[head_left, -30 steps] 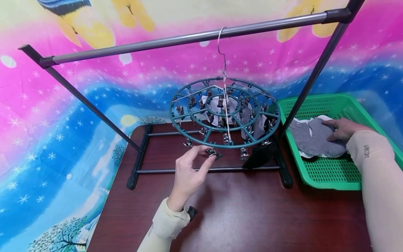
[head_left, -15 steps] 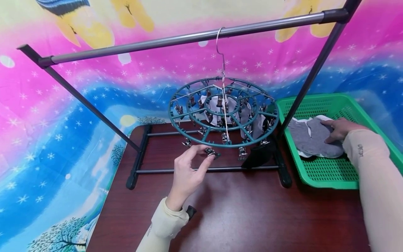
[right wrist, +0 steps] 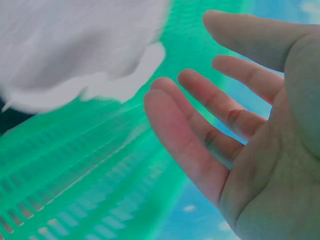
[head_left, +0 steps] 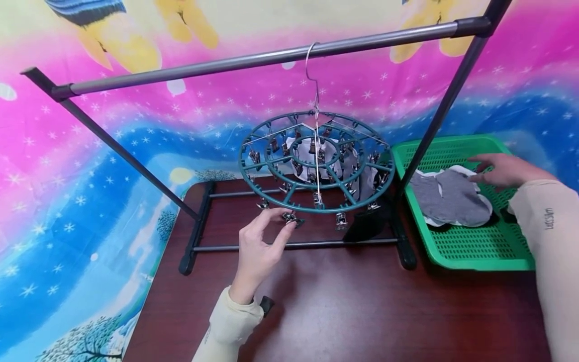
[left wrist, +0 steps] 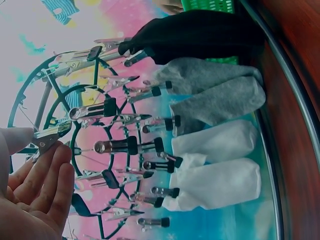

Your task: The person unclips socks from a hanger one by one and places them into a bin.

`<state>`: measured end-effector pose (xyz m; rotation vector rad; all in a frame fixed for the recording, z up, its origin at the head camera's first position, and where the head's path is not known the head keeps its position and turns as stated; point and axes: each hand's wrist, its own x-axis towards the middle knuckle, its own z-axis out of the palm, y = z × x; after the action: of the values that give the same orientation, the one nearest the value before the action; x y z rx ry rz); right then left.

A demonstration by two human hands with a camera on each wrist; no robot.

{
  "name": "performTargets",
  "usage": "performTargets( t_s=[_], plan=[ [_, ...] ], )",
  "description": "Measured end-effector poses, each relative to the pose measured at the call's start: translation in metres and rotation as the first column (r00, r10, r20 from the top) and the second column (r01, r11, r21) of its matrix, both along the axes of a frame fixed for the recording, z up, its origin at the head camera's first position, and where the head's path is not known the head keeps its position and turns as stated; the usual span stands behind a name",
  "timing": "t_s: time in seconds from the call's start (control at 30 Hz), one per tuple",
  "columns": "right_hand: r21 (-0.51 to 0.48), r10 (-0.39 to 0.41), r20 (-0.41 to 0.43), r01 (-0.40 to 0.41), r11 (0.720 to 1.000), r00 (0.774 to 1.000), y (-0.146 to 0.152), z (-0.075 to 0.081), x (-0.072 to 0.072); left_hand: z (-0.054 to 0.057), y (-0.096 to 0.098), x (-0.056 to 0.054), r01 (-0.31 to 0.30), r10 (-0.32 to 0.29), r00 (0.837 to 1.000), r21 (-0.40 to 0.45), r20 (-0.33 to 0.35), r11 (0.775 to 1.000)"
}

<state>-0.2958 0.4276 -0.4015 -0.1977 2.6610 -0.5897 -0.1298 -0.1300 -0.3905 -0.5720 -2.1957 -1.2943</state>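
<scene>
My left hand (head_left: 260, 246) pinches a metal clip (head_left: 291, 219) between thumb and forefinger, at the front of a round green clip hanger (head_left: 336, 209). The left wrist view shows that clip (left wrist: 50, 136) close up, with no cloth in it. My right hand (head_left: 511, 168) is spread with bare fingers over the green basket (head_left: 475, 264), just right of a grey sock (head_left: 452, 196) lying on white ones. In the right wrist view, the right hand (right wrist: 265, 170) holds nothing, and its fingertips stand apart from the grey-and-white cloth (right wrist: 100, 50).
Black (left wrist: 200, 37), grey (left wrist: 220, 102) and white socks (left wrist: 220, 185) hang from clips on the hanger's far and right sides. A dark metal rack (head_left: 253, 60) carries the hanger by its hook. It stands on a brown table (head_left: 344, 311) before a printed backdrop.
My right hand has lifted off the grey sock and shifted right, its fingers opening out. The left hand keeps its pinch on the clip. The head view has shifted slightly.
</scene>
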Motion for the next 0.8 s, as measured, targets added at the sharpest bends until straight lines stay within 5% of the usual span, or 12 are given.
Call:
performTargets(
  t_s=[0.2, 0.4, 0.63, 0.7, 0.8],
  plan=[
    [-0.076, 0.027, -0.104, -0.035, 0.996, 0.994, -0.04, 0.036, 0.021, -0.001, -0.009, -0.003, -0.043, 0.043, 0.999, 0.009, -0.005, 0.999],
    [-0.136, 0.147, -0.266, -0.188, 0.973, 0.953, -0.095, 0.051, 0.067, -0.001, -0.019, -0.007, -0.08, 0.08, 0.997, 0.019, -0.018, 0.997],
    [-0.196, 0.337, -0.46, -0.464, 0.864, 0.821, -0.156, 0.057, 0.112, 0.001, -0.032, -0.015, -0.119, 0.12, 0.993, 0.021, -0.024, 0.993],
    [-0.225, 0.368, -0.469, -0.512, 0.829, 0.803, -0.169, 0.057, 0.119, 0.001, -0.036, -0.018, -0.131, 0.132, 0.991, 0.027, -0.017, 0.991],
    [-0.271, 0.4, -0.439, -0.543, 0.795, 0.804, -0.186, 0.055, 0.128, 0.0, -0.041, -0.022, -0.146, 0.147, 0.989, 0.034, -0.009, 0.989]
  ],
)
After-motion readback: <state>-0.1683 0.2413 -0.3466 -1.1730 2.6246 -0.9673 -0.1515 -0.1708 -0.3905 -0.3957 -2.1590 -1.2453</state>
